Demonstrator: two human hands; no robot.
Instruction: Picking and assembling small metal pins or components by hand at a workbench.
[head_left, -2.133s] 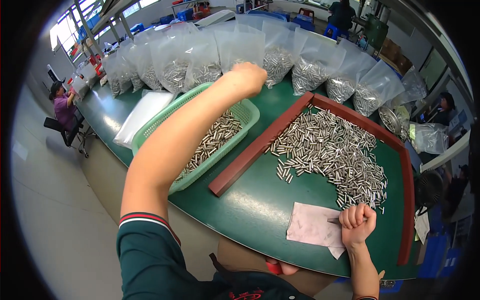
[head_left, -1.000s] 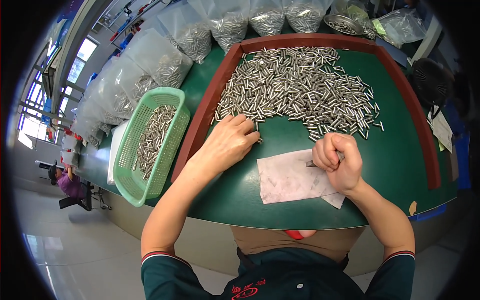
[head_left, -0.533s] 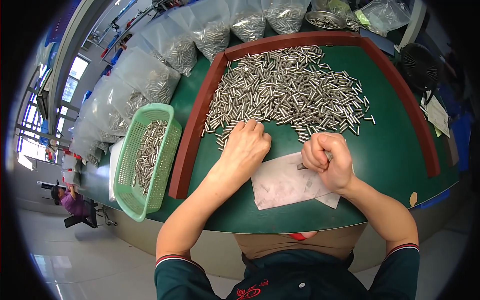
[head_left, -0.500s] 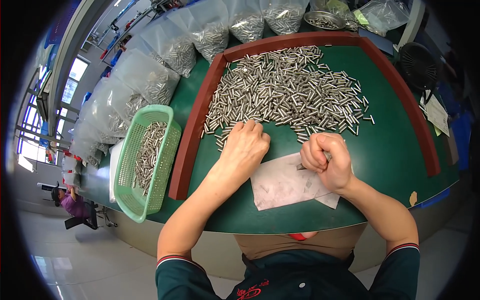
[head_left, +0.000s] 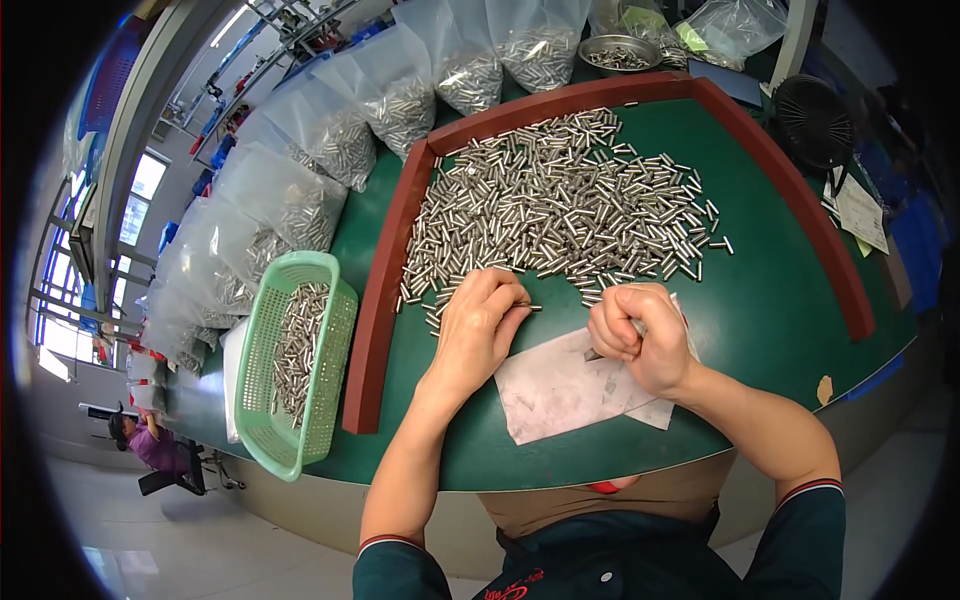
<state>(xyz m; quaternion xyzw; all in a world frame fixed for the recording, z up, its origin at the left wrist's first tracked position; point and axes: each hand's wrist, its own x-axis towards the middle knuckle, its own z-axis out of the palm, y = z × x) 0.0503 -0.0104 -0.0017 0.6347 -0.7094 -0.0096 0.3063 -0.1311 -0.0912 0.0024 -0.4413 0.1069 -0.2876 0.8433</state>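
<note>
A large heap of short metal pins (head_left: pixel 550 190) lies on the green tabletop. At its near edge my left hand (head_left: pixel 474 325) is closed, with a single metal pin (head_left: pixel 528 307) between thumb and fingers, its end pointing right. My right hand (head_left: pixel 645 338) is closed in a fist above a smudged whitish cloth (head_left: pixel 545 385). A small dark tip (head_left: pixel 592 355) sticks out from the underside of that fist; the rest of what it holds is hidden by the fingers.
A red-brown raised border (head_left: pixel 385 300) surrounds the heap on three sides. To the left stands a green plastic basket (head_left: pixel 335 345) holding more pins. Several clear bags of pins (head_left: pixel 400 105), a metal bowl (head_left: pixel 620 55) and a black fan (head_left: pixel 812 122) line the back. Far left, a person (head_left: pixel 155 445) sits.
My left hand has drawn back slightly from the heap and turned, and a pin now shows in its fingers. My right hand stays closed over the cloth. The whole view has shifted a little.
</note>
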